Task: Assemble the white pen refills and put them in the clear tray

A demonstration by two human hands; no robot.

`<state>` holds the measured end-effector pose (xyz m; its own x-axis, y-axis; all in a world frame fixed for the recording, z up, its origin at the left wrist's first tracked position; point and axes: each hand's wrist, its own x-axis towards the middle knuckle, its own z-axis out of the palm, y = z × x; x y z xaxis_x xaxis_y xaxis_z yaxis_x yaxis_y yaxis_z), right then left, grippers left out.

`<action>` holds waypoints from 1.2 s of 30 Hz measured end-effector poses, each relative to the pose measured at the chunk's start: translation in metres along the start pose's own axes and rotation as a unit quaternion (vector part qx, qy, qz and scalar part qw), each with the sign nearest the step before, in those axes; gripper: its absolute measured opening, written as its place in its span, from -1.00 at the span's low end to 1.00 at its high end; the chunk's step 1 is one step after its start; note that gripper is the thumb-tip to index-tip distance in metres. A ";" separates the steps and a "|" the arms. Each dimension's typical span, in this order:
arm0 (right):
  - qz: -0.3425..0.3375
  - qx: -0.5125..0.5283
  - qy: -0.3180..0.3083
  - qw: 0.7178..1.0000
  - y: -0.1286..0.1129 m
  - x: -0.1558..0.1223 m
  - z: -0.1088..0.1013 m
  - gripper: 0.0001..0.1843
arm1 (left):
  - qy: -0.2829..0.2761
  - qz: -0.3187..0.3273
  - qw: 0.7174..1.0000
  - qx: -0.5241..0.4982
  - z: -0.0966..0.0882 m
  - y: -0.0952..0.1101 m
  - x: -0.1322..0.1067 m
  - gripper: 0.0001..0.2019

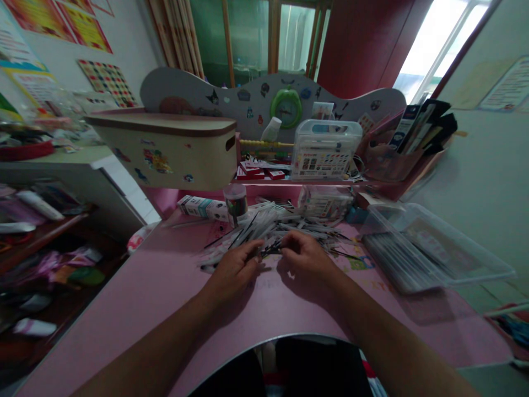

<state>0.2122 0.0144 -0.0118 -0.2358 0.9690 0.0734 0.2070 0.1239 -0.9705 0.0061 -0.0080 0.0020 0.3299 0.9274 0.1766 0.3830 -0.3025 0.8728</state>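
A loose pile of thin pen-like sticks (264, 218), mostly whitish with some dark ones, lies on the pink desk (157, 298). At its near edge my left hand (237, 270) is closed, thumb and forefinger pinched together. Something small and clear seems to show at its fingertips, too blurred to name. My right hand (306, 256) is just to the right, fingers curled in and thumb close to the forefinger. Dark stick ends (270, 251) show in the gap between the two hands. What the right fingers hold, if anything, is hidden.
An open clear plastic box (479, 264) with rows of thin sticks stands at the right. Behind the pile are a round jar (235, 201), a long carton (202, 207) and a clear case (324, 203). A cream bin (182, 157) and handled case (326, 149) sit on the shelf.
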 end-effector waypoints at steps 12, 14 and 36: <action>-0.018 0.110 0.057 0.992 -0.007 0.004 -0.003 -0.80 | -0.017 0.029 0.997 0.075 0.001 -0.002 0.001 -0.65; -0.022 0.100 0.064 0.993 -0.007 0.004 -0.004 -0.81 | -0.013 0.031 0.997 0.068 0.001 -0.004 0.001 -0.65; -0.072 -0.005 0.022 0.997 -0.009 0.003 -0.007 -0.86 | -0.028 0.053 0.993 0.100 0.001 0.001 0.001 -0.68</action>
<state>0.2165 0.0181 -0.0010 -0.2218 0.9494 0.2223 0.1827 0.2644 -0.9469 0.0074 -0.0080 0.0023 0.4225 0.8761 0.2322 0.5061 -0.4406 0.7415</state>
